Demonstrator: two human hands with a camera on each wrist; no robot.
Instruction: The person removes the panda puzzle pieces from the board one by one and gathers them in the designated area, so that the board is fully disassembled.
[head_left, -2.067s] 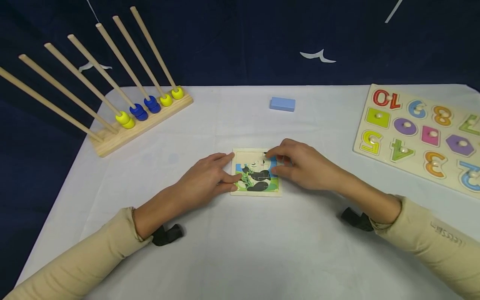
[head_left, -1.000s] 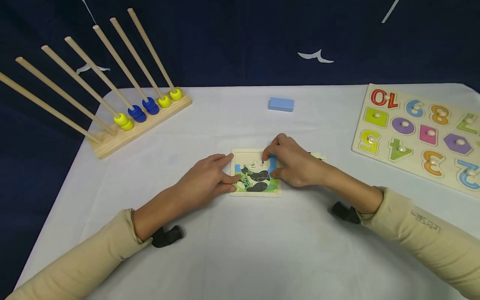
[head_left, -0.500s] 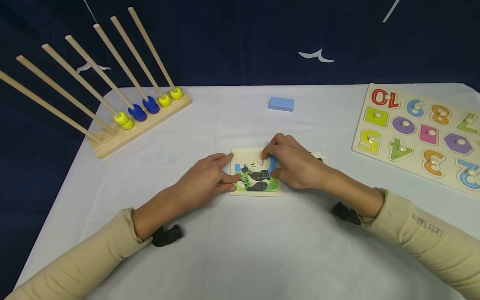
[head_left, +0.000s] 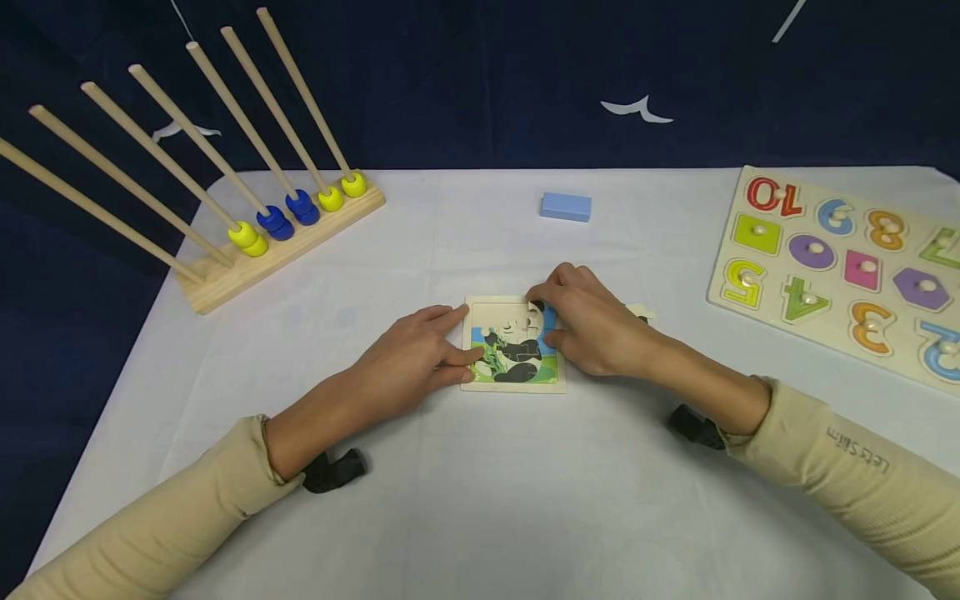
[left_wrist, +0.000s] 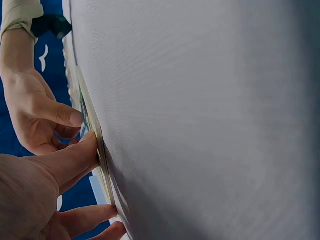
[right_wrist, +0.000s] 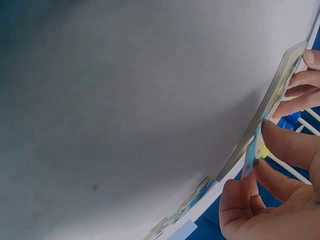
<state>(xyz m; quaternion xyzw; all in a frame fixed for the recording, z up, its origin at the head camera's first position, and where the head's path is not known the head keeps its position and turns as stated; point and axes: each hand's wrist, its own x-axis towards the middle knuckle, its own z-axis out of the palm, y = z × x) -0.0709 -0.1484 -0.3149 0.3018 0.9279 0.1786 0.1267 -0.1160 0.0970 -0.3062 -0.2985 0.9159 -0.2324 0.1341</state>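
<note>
A small square panda jigsaw puzzle in a pale wooden tray (head_left: 517,387) lies mid-table in the head view. My left hand (head_left: 412,354) rests spread against its left side, fingertips touching the rim and the picture. With thumb and fingers my right hand (head_left: 592,321) pinches a blue puzzle piece (head_left: 550,317) showing a black panda ear, at the tray's upper right. In the right wrist view this puzzle piece (right_wrist: 251,155) is tilted, its far end raised off the tray. The upper left of the tray shows bare wood. Fingers cover part of the right rim.
Loose puzzle pieces (head_left: 640,312) lie just behind my right hand, mostly hidden in the head view. A blue block (head_left: 566,207) sits farther back. At the left stands a wooden peg abacus (head_left: 285,250) with beads; at the right lies a knobbed number board (head_left: 840,267).
My right hand has shifted slightly left from the earliest frame, uncovering loose pieces behind it. The pinched piece now shows its black ear more plainly. My left hand keeps its place.
</note>
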